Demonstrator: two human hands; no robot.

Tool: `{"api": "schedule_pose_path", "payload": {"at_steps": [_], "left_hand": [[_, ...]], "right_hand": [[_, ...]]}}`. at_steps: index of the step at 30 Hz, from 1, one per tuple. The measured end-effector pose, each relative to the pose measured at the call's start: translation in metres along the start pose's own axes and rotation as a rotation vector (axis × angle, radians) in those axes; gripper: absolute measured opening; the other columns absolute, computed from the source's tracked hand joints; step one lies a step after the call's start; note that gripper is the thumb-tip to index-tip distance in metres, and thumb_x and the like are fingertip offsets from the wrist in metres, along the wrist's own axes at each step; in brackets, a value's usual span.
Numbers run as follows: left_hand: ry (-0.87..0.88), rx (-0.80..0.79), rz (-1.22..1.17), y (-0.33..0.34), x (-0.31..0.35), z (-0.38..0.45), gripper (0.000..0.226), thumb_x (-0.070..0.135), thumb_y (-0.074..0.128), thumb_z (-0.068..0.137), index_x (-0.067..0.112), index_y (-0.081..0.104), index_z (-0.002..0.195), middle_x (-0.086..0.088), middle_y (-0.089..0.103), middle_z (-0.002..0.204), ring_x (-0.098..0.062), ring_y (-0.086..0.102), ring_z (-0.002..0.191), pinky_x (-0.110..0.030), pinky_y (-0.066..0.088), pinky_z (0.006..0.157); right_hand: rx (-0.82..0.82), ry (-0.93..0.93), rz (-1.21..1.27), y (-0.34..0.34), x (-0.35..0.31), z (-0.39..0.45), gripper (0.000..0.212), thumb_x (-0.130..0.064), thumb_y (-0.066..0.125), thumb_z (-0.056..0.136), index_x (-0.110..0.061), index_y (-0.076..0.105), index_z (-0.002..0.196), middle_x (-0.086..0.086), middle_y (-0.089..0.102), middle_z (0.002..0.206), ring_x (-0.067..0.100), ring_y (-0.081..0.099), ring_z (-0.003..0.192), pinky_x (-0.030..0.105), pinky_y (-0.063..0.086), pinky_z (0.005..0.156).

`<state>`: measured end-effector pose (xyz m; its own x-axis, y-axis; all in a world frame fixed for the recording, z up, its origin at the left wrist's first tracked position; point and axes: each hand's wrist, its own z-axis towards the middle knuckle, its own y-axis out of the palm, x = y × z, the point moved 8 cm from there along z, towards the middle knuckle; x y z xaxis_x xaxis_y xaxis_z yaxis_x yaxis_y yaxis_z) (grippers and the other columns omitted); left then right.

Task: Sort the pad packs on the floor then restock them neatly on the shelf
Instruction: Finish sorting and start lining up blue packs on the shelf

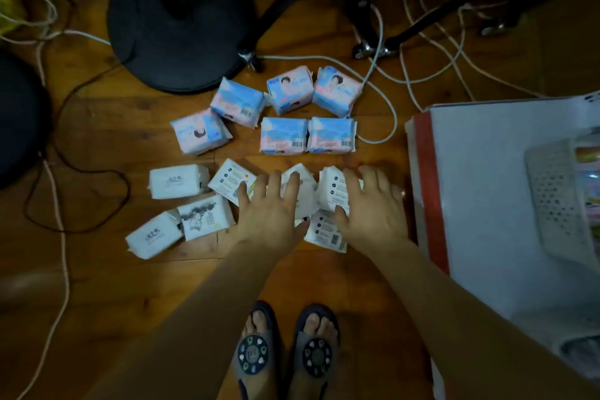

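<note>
Several pink-and-blue pad packs [283, 135] lie in a loose group on the wooden floor, farther from me. Nearer, several white pad packs [177, 181] are spread out in a rough row. My left hand [271, 208] rests with spread fingers on a white pack in the middle [306, 201]. My right hand [373, 204] lies flat over the white packs on the right [331, 185], with another white pack [321, 232] showing below it. Neither hand grips a pack.
A black round fan base [175, 26] stands behind the packs. White cables [386, 101] and a black cord [97, 172] trail across the floor. A white box with a red edge [487, 188] holding a perforated basket [555, 201] sits at the right. My slippered feet [285, 354] are below.
</note>
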<state>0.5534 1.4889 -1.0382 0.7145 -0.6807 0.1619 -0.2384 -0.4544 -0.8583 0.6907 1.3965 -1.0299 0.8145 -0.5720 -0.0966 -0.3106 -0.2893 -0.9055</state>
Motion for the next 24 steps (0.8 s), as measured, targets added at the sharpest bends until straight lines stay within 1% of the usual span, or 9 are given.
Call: {"api": "schedule_pose_path", "payload": {"at_steps": [4, 8, 11, 14, 16, 19, 22, 24], "left_hand": [[0.002, 0.029, 0.022, -0.066, 0.011, -0.028, 0.083, 0.064, 0.046, 0.093, 0.022, 0.012, 0.156, -0.010, 0.023, 0.158, -0.033, 0.019, 0.147, -0.058, 0.019, 0.117], [0.024, 0.113, 0.048, -0.153, 0.026, -0.051, 0.077, 0.062, 0.039, 0.096, 0.020, 0.016, 0.156, -0.011, 0.028, 0.156, -0.033, 0.025, 0.143, -0.055, 0.025, 0.115], [0.016, 0.194, 0.022, -0.223, 0.035, -0.065, 0.074, 0.061, 0.043, 0.095, 0.020, 0.025, 0.154, -0.010, 0.036, 0.152, -0.033, 0.030, 0.141, -0.055, 0.027, 0.114], [0.013, 0.247, -0.023, -0.293, 0.041, -0.083, 0.066, 0.056, 0.045, 0.095, 0.022, 0.032, 0.150, -0.007, 0.039, 0.150, -0.032, 0.032, 0.139, -0.053, 0.030, 0.112], [0.021, 0.284, -0.080, -0.341, 0.044, -0.097, 0.062, 0.053, 0.046, 0.096, 0.023, 0.033, 0.149, -0.002, 0.039, 0.150, -0.029, 0.031, 0.138, -0.049, 0.031, 0.112], [0.039, 0.305, -0.099, -0.413, 0.050, -0.119, 0.062, 0.055, 0.043, 0.097, 0.024, 0.032, 0.150, 0.002, 0.038, 0.150, -0.026, 0.031, 0.138, -0.047, 0.032, 0.109], [0.054, 0.318, -0.079, -0.482, 0.061, -0.144, 0.064, 0.060, 0.040, 0.098, 0.024, 0.033, 0.150, 0.001, 0.040, 0.149, -0.028, 0.036, 0.136, -0.048, 0.037, 0.106], [0.081, 0.335, -0.077, -0.525, 0.073, -0.164, 0.064, 0.061, 0.040, 0.098, 0.023, 0.034, 0.150, -0.001, 0.042, 0.147, -0.030, 0.041, 0.133, -0.048, 0.042, 0.103]], "right_hand": [[0.028, -0.012, 0.012, -0.072, -0.009, -0.026, 0.072, -0.046, 0.060, 0.085, -0.015, 0.041, 0.146, 0.012, 0.044, 0.144, 0.033, 0.039, 0.134, 0.049, 0.040, 0.103], [0.100, -0.024, 0.019, -0.162, -0.018, -0.051, 0.070, -0.048, 0.058, 0.084, -0.016, 0.042, 0.144, 0.011, 0.045, 0.142, 0.032, 0.041, 0.132, 0.048, 0.042, 0.102], [0.144, -0.025, 0.015, -0.228, -0.022, -0.065, 0.069, -0.051, 0.054, 0.085, -0.016, 0.042, 0.143, 0.010, 0.046, 0.139, 0.032, 0.042, 0.130, 0.048, 0.042, 0.101], [0.194, -0.036, 0.006, -0.296, -0.030, -0.077, 0.069, -0.054, 0.046, 0.085, -0.017, 0.042, 0.142, 0.009, 0.047, 0.138, 0.031, 0.043, 0.129, 0.049, 0.042, 0.101], [0.215, -0.052, 0.000, -0.341, -0.036, -0.088, 0.067, -0.054, 0.044, 0.085, -0.019, 0.043, 0.142, 0.008, 0.047, 0.140, 0.030, 0.042, 0.130, 0.048, 0.041, 0.102], [0.261, -0.064, 0.010, -0.410, -0.042, -0.110, 0.064, -0.052, 0.051, 0.088, -0.019, 0.044, 0.143, 0.006, 0.047, 0.142, 0.029, 0.040, 0.134, 0.047, 0.040, 0.104], [0.295, -0.075, -0.015, -0.476, -0.048, -0.136, 0.068, -0.055, 0.046, 0.092, -0.019, 0.037, 0.149, 0.006, 0.040, 0.151, 0.029, 0.032, 0.142, 0.046, 0.034, 0.111], [0.320, -0.076, -0.024, -0.523, -0.051, -0.153, 0.067, -0.056, 0.043, 0.095, -0.021, 0.032, 0.151, 0.004, 0.036, 0.152, 0.027, 0.028, 0.144, 0.046, 0.031, 0.113]]}}
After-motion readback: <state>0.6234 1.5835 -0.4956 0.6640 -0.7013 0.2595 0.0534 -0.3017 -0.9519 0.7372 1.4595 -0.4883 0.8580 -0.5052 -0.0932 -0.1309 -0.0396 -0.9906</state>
